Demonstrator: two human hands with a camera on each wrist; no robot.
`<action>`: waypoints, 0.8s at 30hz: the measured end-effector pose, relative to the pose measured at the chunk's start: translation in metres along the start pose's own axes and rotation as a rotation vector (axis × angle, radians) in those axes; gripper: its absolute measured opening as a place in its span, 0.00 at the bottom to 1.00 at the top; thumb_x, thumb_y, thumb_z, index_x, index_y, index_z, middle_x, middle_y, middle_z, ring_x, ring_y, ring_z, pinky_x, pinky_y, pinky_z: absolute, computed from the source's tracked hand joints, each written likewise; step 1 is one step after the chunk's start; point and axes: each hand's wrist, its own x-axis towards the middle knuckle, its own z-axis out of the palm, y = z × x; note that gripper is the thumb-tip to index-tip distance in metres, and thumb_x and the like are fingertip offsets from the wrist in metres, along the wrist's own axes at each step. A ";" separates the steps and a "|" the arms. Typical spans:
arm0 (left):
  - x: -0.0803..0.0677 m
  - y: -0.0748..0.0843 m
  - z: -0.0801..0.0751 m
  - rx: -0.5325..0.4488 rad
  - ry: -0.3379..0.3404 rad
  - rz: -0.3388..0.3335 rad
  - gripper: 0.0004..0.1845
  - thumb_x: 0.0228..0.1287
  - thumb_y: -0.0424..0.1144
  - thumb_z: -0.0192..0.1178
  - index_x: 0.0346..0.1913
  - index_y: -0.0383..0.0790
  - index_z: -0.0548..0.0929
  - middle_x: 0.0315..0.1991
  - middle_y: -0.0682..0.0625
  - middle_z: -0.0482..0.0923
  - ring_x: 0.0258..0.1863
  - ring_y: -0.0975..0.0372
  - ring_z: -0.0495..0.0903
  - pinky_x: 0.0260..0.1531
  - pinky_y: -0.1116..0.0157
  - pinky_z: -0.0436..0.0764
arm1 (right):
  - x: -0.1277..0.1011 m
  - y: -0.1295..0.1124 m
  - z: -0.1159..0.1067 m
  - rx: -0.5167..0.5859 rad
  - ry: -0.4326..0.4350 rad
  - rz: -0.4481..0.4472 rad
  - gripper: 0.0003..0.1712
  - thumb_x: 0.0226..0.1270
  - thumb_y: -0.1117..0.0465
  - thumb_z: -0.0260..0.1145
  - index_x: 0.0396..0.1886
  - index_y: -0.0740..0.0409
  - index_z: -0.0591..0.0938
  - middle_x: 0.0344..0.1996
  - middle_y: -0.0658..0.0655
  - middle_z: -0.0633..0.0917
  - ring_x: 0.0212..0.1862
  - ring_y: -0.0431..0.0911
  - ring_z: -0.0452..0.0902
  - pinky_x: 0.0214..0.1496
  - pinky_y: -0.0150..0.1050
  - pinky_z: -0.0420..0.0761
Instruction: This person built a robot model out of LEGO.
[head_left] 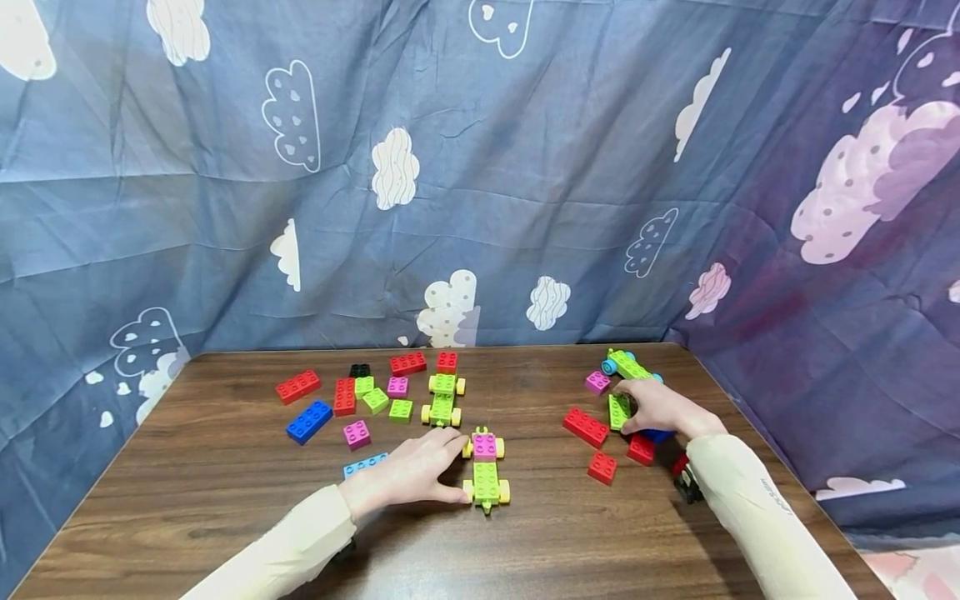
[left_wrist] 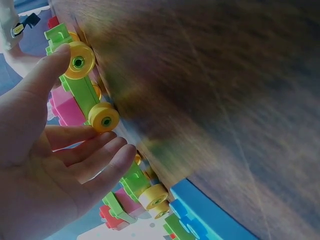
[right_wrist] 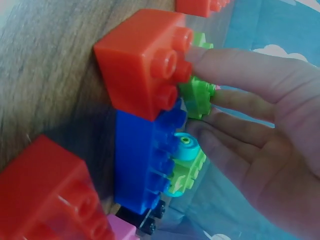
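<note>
My left hand (head_left: 416, 471) rests on the table beside a toy car (head_left: 485, 482) with a green base, yellow wheels and a pink brick on top. In the left wrist view its thumb touches one yellow wheel (left_wrist: 80, 61), and its loosely extended fingers lie by the other wheel. At the right, my right hand (head_left: 663, 408) pinches a green brick (head_left: 618, 411) between thumb and fingers. A red brick (right_wrist: 145, 65) hides part of that grip in the right wrist view. Close to this hand are a blue brick (right_wrist: 142, 160) and a green car base (head_left: 630, 364) with blue wheels.
Behind the left hand stands another yellow-wheeled car (head_left: 442, 400) with a red brick (head_left: 447, 362) at its far end. Several red, green, pink and blue bricks (head_left: 309, 422) lie at the left. Red bricks (head_left: 586, 427) lie near the right hand. A cloud-patterned curtain (head_left: 480, 167) hangs behind the table.
</note>
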 end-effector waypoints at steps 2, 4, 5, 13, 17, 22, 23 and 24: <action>0.000 0.000 0.000 0.001 0.002 0.001 0.42 0.59 0.61 0.67 0.66 0.31 0.73 0.62 0.42 0.75 0.60 0.54 0.77 0.56 0.57 0.82 | 0.000 0.000 -0.002 -0.004 0.018 -0.009 0.34 0.44 0.59 0.80 0.51 0.71 0.80 0.46 0.66 0.86 0.46 0.56 0.80 0.54 0.58 0.79; 0.000 0.000 0.000 0.004 0.004 0.003 0.42 0.59 0.60 0.67 0.66 0.31 0.73 0.62 0.42 0.75 0.60 0.55 0.77 0.56 0.58 0.82 | 0.000 -0.001 -0.004 -0.001 0.038 -0.009 0.34 0.46 0.58 0.80 0.52 0.70 0.80 0.46 0.65 0.86 0.45 0.56 0.80 0.54 0.58 0.79; 0.000 0.000 0.000 0.005 0.004 0.004 0.42 0.59 0.60 0.67 0.66 0.31 0.73 0.62 0.42 0.75 0.60 0.55 0.77 0.55 0.58 0.82 | 0.000 -0.002 -0.005 -0.006 0.045 -0.011 0.34 0.46 0.58 0.80 0.52 0.70 0.80 0.46 0.65 0.86 0.45 0.55 0.80 0.53 0.59 0.79; 0.001 -0.001 0.001 0.001 -0.005 -0.004 0.42 0.59 0.60 0.67 0.66 0.31 0.72 0.62 0.43 0.75 0.60 0.55 0.77 0.55 0.57 0.82 | 0.002 -0.020 -0.009 -0.026 0.146 -0.064 0.32 0.50 0.56 0.78 0.53 0.68 0.80 0.49 0.66 0.85 0.51 0.59 0.81 0.57 0.59 0.78; 0.000 -0.001 0.001 -0.004 -0.003 -0.004 0.42 0.59 0.60 0.67 0.66 0.31 0.73 0.62 0.42 0.75 0.60 0.55 0.77 0.55 0.57 0.82 | 0.004 -0.035 -0.007 -0.023 0.176 -0.109 0.32 0.52 0.56 0.77 0.55 0.68 0.80 0.50 0.65 0.85 0.53 0.58 0.81 0.57 0.56 0.79; 0.000 -0.001 0.002 -0.011 0.003 0.000 0.42 0.59 0.60 0.67 0.66 0.31 0.73 0.62 0.42 0.75 0.60 0.54 0.77 0.55 0.57 0.83 | 0.005 -0.057 -0.004 0.002 0.164 -0.155 0.33 0.55 0.55 0.76 0.57 0.68 0.78 0.52 0.63 0.84 0.53 0.56 0.82 0.56 0.54 0.81; 0.000 -0.001 0.002 -0.011 0.005 0.002 0.42 0.59 0.60 0.67 0.66 0.31 0.73 0.62 0.42 0.75 0.60 0.54 0.77 0.55 0.57 0.83 | 0.005 -0.061 -0.003 0.010 0.158 -0.159 0.33 0.56 0.55 0.76 0.57 0.68 0.78 0.52 0.63 0.84 0.54 0.56 0.81 0.57 0.53 0.81; -0.001 -0.001 0.002 -0.011 0.008 0.004 0.42 0.59 0.60 0.67 0.66 0.31 0.73 0.62 0.42 0.75 0.60 0.54 0.77 0.55 0.57 0.83 | 0.006 -0.066 -0.002 0.018 0.153 -0.169 0.33 0.56 0.54 0.75 0.58 0.68 0.78 0.53 0.63 0.84 0.55 0.56 0.81 0.58 0.54 0.80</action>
